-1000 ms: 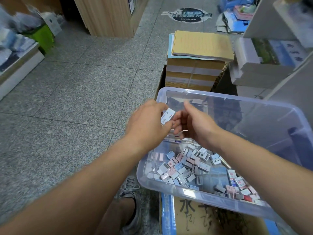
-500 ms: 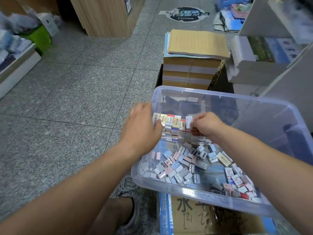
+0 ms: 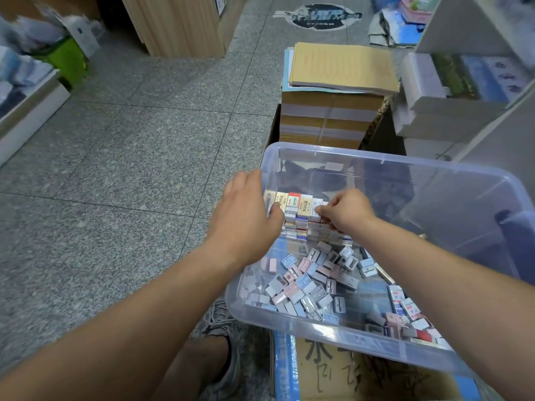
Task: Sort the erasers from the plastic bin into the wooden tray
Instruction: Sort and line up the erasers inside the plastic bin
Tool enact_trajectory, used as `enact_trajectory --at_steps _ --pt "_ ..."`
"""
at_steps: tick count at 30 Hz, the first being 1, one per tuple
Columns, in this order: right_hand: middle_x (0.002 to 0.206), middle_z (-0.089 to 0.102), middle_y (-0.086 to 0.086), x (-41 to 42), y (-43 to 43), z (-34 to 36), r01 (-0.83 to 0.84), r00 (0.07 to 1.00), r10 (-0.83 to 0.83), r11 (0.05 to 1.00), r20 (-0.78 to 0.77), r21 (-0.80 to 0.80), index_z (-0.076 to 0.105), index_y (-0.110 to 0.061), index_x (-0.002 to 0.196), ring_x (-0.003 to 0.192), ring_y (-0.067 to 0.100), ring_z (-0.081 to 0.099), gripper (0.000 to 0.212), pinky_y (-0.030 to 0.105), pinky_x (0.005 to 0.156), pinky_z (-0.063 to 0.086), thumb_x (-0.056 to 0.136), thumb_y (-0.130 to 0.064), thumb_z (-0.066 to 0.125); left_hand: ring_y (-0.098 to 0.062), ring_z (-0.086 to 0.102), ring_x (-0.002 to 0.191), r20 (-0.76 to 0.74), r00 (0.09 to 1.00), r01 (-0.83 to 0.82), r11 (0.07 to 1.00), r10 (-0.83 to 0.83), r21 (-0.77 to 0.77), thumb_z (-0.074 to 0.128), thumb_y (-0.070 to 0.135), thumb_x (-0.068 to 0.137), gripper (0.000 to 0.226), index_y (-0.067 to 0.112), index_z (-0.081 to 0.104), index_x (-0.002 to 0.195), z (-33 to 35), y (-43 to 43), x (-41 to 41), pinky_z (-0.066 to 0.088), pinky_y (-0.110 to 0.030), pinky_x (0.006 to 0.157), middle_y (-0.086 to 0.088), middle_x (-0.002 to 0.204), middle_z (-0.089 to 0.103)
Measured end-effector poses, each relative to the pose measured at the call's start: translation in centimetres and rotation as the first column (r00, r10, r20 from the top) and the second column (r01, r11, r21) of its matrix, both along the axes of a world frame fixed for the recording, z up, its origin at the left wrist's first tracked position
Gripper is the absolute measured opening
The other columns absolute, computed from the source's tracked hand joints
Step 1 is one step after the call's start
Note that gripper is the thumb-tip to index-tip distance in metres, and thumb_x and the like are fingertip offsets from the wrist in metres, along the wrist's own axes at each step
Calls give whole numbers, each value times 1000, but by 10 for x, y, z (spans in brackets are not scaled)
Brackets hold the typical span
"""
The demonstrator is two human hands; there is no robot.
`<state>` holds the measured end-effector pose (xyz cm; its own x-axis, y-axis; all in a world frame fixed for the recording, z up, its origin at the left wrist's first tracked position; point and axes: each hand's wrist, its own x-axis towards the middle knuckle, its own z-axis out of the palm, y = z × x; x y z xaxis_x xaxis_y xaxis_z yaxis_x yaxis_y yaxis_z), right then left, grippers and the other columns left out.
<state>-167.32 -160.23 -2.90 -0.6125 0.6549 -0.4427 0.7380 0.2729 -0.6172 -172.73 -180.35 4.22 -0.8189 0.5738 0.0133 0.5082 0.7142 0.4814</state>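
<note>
A clear plastic bin [image 3: 376, 157] stands tilted in front of me. At its far left, wrapped erasers [image 3: 298, 204] are stacked in neat rows. Loose small pink, blue and grey pieces [image 3: 312, 282] lie piled on the bin floor nearer to me. My left hand [image 3: 246, 215] rests against the left end of the stack, thumb touching the top row, fingers fairly straight. My right hand [image 3: 350, 212] has its fingers curled and pinches a white eraser [image 3: 317, 205] at the right end of the top row. No wooden tray shows in this view.
The bin sits on a cardboard box [image 3: 333, 369] with blue edging. Behind it stands a tall stack of paper packs [image 3: 330, 111]. White shelving [image 3: 463, 91] lies at the right, grey tiled floor [image 3: 115, 169] at the left. My shoe [image 3: 223, 322] is below the bin.
A second ago both hands held a white eraser above the bin. They have dropped to the stacked rows, the right hand bringing the eraser to the row's right end.
</note>
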Motion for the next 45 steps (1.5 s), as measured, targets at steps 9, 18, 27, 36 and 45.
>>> enact_trajectory --at_steps 9,18,27,36,45 --pt "72 75 5 54 13 75 -331 935 299 930 192 162 73 -10 76 67 22 70 39 36 65 57 97 -41 62 -28 45 123 -14 1000 13 998 -14 -63 59 34 96 49 8 43 134 4 1 -4 41 -43 99 -10 131 49" --pt "125 57 14 180 61 118 -297 849 -55 774 526 559 52 -20 130 112 35 61 49 40 80 48 95 -54 49 -17 62 102 -59 939 340 940 -338 32 59 26 96 25 18 64 120 15 34 30 52 -39 88 0 113 64" --pt "113 62 19 226 78 90 -68 943 -104 870 316 488 37 -12 101 93 37 59 36 41 71 39 99 -46 45 -17 63 98 219 651 751 574 -726 -328 54 23 97 20 22 72 106 -27 133 72 53 -34 88 4 110 72" --pt "105 66 14 227 85 80 -11 963 -129 860 238 511 41 -16 102 92 38 60 38 40 69 41 96 -53 43 -27 60 109 181 458 795 310 -870 -521 59 1 92 36 16 62 124 -112 190 106 53 -41 92 -9 120 62" --pt "87 52 8 227 90 75 32 972 -143 868 188 496 44 -17 99 80 33 46 39 39 69 39 94 -56 45 -23 61 97 55 601 705 497 -797 -506 64 5 89 27 19 59 111 -143 195 109 57 -43 87 -5 107 65"
